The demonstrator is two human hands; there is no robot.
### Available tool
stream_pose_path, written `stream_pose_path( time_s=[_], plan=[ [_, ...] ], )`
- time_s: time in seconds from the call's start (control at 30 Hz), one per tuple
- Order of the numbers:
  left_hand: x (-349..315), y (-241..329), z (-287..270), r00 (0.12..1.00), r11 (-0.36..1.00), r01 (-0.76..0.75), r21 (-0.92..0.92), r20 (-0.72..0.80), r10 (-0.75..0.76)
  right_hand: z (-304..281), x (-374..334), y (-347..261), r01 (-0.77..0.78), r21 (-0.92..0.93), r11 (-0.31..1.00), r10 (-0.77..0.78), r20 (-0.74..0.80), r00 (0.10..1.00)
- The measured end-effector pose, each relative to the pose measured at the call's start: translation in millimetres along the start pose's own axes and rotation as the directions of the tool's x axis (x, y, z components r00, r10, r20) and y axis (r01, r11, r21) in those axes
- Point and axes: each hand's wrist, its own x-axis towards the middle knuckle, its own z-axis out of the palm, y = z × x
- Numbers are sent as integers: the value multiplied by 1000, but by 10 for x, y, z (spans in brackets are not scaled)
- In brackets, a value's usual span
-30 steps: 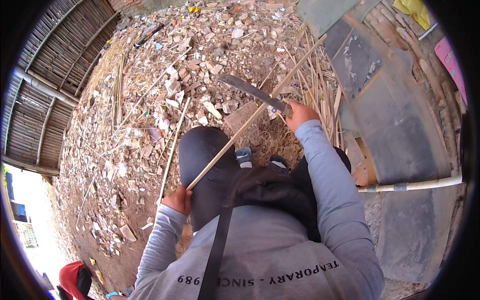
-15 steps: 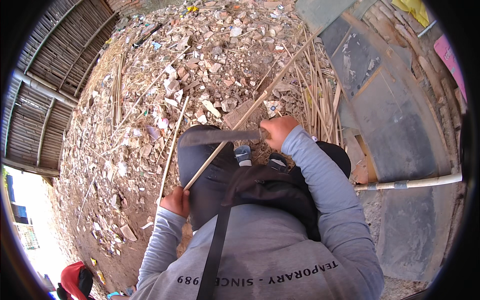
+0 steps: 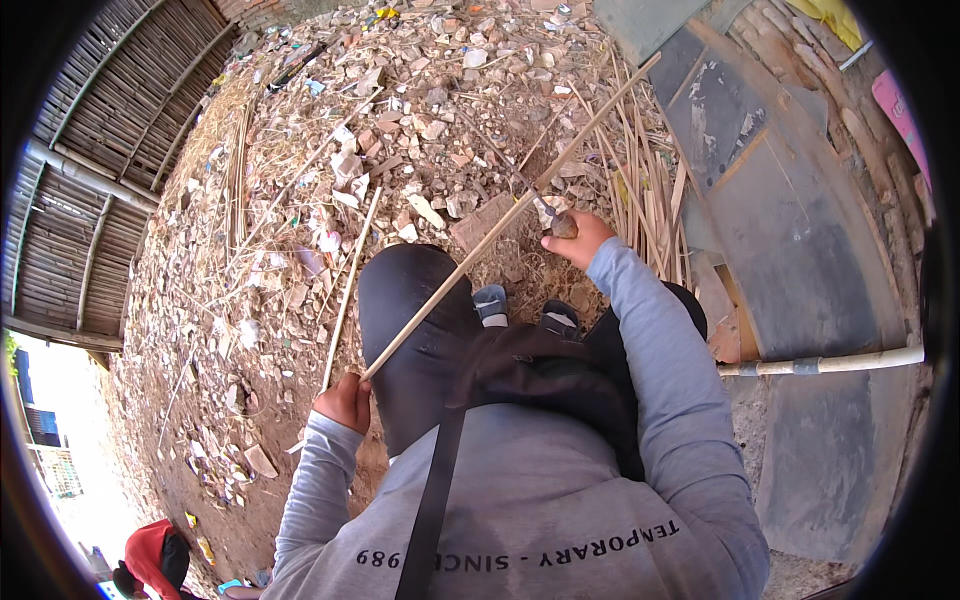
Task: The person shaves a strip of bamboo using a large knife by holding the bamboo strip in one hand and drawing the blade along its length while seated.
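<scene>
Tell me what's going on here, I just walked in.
The person's left hand grips the lower end of a long thin strip, which slants up over the left knee. The right hand holds a knife that crosses the strip in view; whether they touch is unclear. More strips lie on the rubble-strewn ground.

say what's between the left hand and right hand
In the head view, the left knee and left foot lie between left hand and right hand; the stick crosses over the knee.
</scene>
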Motion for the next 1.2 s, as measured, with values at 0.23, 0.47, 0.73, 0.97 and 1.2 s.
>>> stream_pose_path(
  time_s=[0.23,0.47,0.73,0.97,1.2],
  plan=[
    [6,-21,-7,1000,998,-17,-59,3,17,-160,-120,-433,205,-249,946,-195,65,979],
    [-64,-62,61,998,999,-36,33,-54,38,-297,-35,-400,203,-382,902,-194,63,979],
    [33,32,85,995,998,-59,31,-75,62,-204,25,-110,-72,-245,967,47,-108,993],
    [74,115,11,997,999,-40,-28,-67,38,-173,-4,-171,-159,167,973,132,160,978],
    [-78,-45,-67,998,997,0,-71,-64,-4,-182,-185,-680,403,-345,848,-303,310,901]
  ],
)
